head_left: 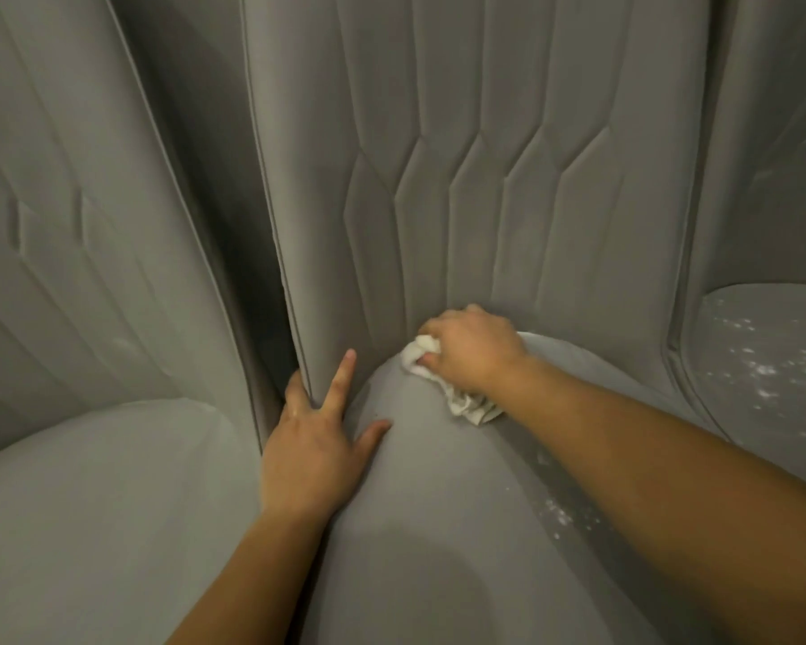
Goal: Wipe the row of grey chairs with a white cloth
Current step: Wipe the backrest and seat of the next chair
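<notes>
Head view of three grey chairs in a row. The middle chair [438, 542] fills the centre, its quilted backrest [438, 188] rising behind a rounded seat. The left chair [89, 505] and right chair [764, 216] stand just beside it.

Right hand [473, 351] — fingers curled round a crumpled white cloth [468, 405], gripping it. Hand and cloth lie at the back edge of the middle seat, where it meets the backrest. Part of the cloth bulges out by the knuckles and the rest trails under the wrist toward the seat's right side.

Left hand [312, 449] — open, resting at the left edge of the middle chair. The forefinger lies straight up against the backrest and the thumb is spread onto the seat. The remaining fingers reach into the dark gap between the middle and left chairs, their tips hidden.

White specks [764, 365] dot the seat of the right chair. A smaller scatter lies on the right side of the middle seat, beside the right forearm.
</notes>
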